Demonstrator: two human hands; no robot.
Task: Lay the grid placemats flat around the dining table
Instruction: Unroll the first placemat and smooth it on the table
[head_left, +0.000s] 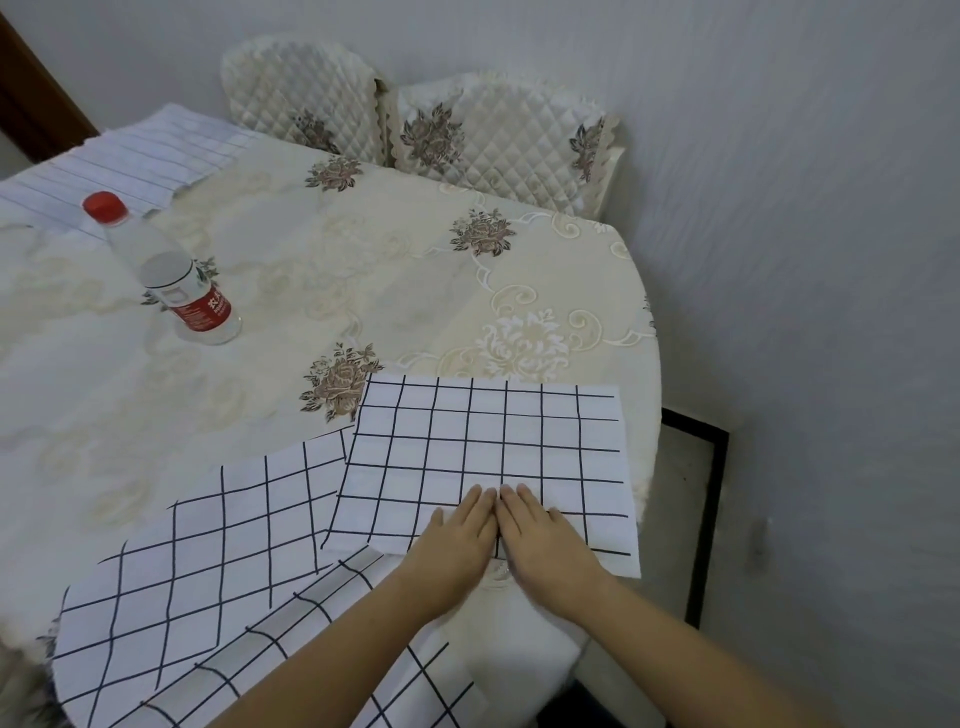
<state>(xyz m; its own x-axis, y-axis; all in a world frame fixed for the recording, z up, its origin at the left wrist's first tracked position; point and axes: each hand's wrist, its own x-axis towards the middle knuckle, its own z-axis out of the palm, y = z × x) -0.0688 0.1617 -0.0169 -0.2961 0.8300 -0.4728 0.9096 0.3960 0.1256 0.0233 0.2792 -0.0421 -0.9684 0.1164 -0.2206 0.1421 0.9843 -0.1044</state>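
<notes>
A white grid placemat (483, 447) lies flat at the near right edge of the dining table (363, 260). My left hand (457, 540) and my right hand (540, 540) rest side by side, palms down, on its near edge, fingers straight and together. A second grid placemat (208, 551) lies to the left, its right corner tucked under the first. A third grid mat (311, 649) hangs over the table's near edge below my left forearm. At the far left edge lies another white mat (119, 161), lined in thin stripes.
A clear water bottle (171, 270) with a red cap and red label stands left of centre. Two quilted chair backs (395, 130) lean against the far side. A grey wall runs close along the right, and a black-framed object (706, 509) is on the floor.
</notes>
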